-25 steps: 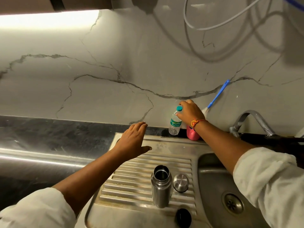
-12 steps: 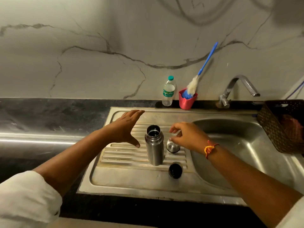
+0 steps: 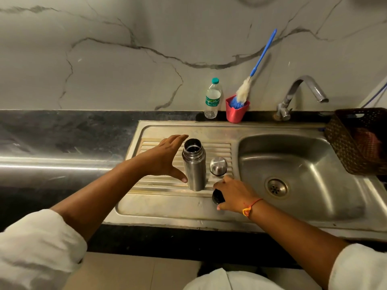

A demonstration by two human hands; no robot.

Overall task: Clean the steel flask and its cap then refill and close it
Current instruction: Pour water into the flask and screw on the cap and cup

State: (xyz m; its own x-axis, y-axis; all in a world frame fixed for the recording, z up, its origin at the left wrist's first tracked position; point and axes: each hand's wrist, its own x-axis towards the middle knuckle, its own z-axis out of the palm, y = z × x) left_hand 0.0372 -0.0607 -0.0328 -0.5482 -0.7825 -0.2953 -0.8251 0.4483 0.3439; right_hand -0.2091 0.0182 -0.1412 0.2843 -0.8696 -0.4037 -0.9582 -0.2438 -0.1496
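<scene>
Wide-spread left grip [image 3: 165, 158], thumb just beside upright, uncapped steel flask [image 3: 194, 166] | right grip [image 3: 232, 195] curled round black stopper [image 3: 217, 197], mostly hidden under fingers | steel cap [image 3: 218, 166] just beyond right grip | plastic bottle [image 3: 212, 99] well behind, green label unreadable

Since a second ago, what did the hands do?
The right hand came back from the water bottle, passed the steel cap, and now grips the black stopper. The left hand drew in, open, beside the flask. The flask, steel cap, stopper and bottle stayed put.
</scene>
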